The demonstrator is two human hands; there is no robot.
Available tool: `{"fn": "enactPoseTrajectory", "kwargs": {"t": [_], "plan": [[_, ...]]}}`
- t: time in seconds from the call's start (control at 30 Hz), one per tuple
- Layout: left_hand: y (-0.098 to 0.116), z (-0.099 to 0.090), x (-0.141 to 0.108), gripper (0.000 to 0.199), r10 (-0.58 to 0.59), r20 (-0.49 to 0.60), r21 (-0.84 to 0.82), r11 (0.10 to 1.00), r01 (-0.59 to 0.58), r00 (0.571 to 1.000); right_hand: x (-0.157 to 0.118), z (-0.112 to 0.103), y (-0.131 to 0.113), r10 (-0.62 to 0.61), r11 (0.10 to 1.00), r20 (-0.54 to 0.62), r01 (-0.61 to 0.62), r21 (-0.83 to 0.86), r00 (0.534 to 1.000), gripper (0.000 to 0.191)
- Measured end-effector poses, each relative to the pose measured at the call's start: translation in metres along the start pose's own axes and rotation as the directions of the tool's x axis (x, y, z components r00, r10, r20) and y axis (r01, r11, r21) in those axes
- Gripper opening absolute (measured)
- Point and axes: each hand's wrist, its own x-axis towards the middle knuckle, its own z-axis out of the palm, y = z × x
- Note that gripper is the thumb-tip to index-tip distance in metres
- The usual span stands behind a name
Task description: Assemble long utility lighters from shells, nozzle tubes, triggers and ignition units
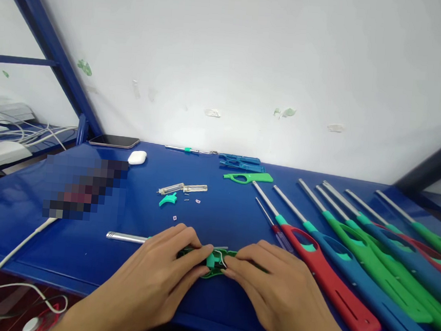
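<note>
A green gas lighter (216,275) lies opened up at the table's front, its inner parts showing. Its metal tube (127,237) points left, past my left hand (171,264). With closed fingers, my left hand holds the shell near a teal trigger piece (211,260). My right hand (278,276) is closed too, its fingertips pressed at the shell's right part beside a thin white wire (221,257). What lies beneath those fingertips is hidden. Behind them lie a loose teal trigger (168,199) and clear fuel tank parts (195,188).
Several assembled long lighters (330,278) lie slanted on the right, beside a screwdriver (281,237). A green shell half (250,178) and blue shell parts (242,163) lie near the wall. A phone (114,141), a white earphone case (137,157) and a white cable (7,260) are at left.
</note>
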Motion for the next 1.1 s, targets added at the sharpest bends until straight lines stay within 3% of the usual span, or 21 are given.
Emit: {"fn": "enactPoseTrajectory", "kwargs": {"t": [0.23, 0.53, 0.7, 0.87, 1.0, 1.1], "plan": [[0.001, 0.000, 0.000, 0.024, -0.016, 0.013, -0.007, 1.000, 0.016, 1.000, 0.000, -0.004, -0.004, -0.126, 0.981, -0.004, 0.124, -0.152, 0.992, 0.019], [0.002, -0.002, 0.002, 0.023, -0.032, 0.010, -0.032, 0.999, 0.032, 0.999, -0.001, -0.005, -0.011, -0.114, 0.969, 0.127, 0.138, -0.205, 0.985, 0.018], [0.002, -0.001, 0.001, 0.024, -0.023, 0.009, -0.016, 1.000, 0.023, 1.000, -0.003, -0.006, -0.013, -0.057, 0.987, 0.075, 0.068, -0.143, 0.996, 0.017], [0.002, -0.002, 0.000, 0.026, -0.020, 0.007, -0.011, 1.000, 0.020, 1.000, -0.003, -0.007, -0.010, 0.039, 0.999, -0.126, -0.042, -0.026, 0.991, 0.018], [0.002, -0.002, 0.000, 0.025, -0.023, 0.002, -0.022, 0.999, 0.023, 1.000, -0.001, 0.000, -0.006, 0.109, 0.993, -0.080, -0.112, -0.038, 0.991, 0.031], [0.001, 0.000, -0.003, 0.032, -0.013, -0.012, -0.004, 1.000, 0.013, 1.000, 0.002, 0.006, -0.005, 0.106, 0.994, -0.019, -0.105, 0.030, 0.994, 0.029]]}}
